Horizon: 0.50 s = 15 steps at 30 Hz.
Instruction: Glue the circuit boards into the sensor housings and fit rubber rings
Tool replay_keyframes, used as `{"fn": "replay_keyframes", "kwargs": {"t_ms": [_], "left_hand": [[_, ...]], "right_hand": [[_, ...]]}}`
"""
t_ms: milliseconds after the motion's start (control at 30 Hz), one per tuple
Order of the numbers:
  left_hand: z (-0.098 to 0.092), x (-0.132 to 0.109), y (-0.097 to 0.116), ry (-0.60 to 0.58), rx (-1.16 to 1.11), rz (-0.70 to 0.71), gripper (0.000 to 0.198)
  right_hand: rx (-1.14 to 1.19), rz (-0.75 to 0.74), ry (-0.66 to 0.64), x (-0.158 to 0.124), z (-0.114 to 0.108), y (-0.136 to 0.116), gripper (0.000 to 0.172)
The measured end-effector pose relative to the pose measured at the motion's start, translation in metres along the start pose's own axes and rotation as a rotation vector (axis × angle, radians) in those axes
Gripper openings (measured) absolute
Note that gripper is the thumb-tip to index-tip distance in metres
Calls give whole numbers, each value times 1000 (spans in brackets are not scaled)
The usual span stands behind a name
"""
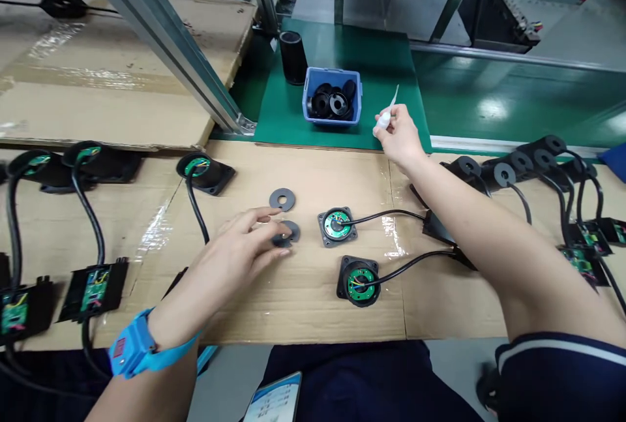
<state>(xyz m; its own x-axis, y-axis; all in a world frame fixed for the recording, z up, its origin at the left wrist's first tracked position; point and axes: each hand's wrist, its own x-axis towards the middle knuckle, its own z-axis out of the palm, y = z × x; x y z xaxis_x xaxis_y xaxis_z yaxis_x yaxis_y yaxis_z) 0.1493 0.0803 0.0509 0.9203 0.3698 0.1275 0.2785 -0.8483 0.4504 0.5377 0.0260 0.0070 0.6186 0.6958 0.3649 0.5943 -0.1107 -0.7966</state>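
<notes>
Centre frame, the left hand (239,249) has its fingers spread loosely, tips resting on a flat grey ring (289,233) on the cardboard (313,317), not pinching it. Right of centre, higher up, the right hand (402,136) is closed around a white nozzle bottle (385,118). The thin ring may skid under flat fingertips toward the open housing (337,225), and the tilted bottle may drip.

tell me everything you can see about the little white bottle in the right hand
The bottle is small, white and looks like soft plastic, with a long thin nozzle pointing up and slightly right. The right hand pinches it in its fingertips, which hide part of the body. It is held in the air over the green mat, just right of the blue bin and apart from it.
</notes>
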Motion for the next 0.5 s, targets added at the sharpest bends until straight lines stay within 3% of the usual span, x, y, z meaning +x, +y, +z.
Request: {"fn": "replay_keyframes", "kwargs": {"t_ms": [100, 200, 267, 367, 433, 500], "left_hand": [[7, 1, -12, -85, 8, 20, 40], [9, 0, -13, -34, 20, 17, 35], [9, -3, 0, 44, -30, 8, 27], [16, -8, 33, 90, -325, 95, 25], [27, -8, 56, 62, -479, 213, 37], [40, -5, 74, 33, -511, 287, 51]], "right_hand": [[-26, 89, 5, -1, -2, -11, 44], [-37, 50, 40, -32, -30, -49, 61], [30, -120, -7, -72, -59, -84, 44], [-10, -194, -163, -144, -101, -129, 27], [-114, -255, -335, -185, -118, -141, 25], [-248, -317, -402, -212, -123, -140, 24]]}}
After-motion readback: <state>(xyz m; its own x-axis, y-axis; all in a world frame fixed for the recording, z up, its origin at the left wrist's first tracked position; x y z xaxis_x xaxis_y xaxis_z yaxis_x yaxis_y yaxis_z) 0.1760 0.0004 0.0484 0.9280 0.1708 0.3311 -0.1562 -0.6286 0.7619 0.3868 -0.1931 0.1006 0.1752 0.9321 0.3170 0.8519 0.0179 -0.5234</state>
